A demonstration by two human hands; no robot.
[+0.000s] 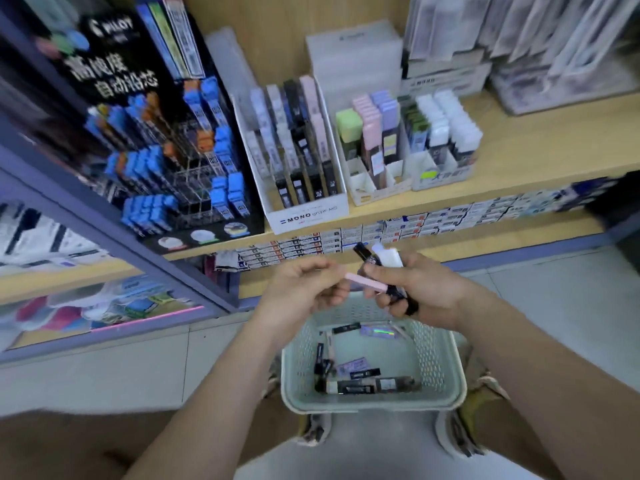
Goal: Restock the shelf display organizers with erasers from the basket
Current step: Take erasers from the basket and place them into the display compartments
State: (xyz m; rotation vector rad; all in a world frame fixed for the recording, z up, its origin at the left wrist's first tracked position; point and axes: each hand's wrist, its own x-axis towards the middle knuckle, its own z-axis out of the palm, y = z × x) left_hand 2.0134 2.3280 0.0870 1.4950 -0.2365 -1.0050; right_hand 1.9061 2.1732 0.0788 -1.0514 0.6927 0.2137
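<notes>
- Your left hand (304, 289) pinches a slim pink eraser stick (363, 282). Your right hand (419, 292) grips a bundle of black and white sticks (381, 263) just beside it.
- Both hands hover above the pale green perforated plastic basket (294, 358), which still holds several packets, so plenty is left.
- The white cardboard shelf organizers (304, 216) look largely stocked.
- Blur hides the labels and the matching slot.
</notes>
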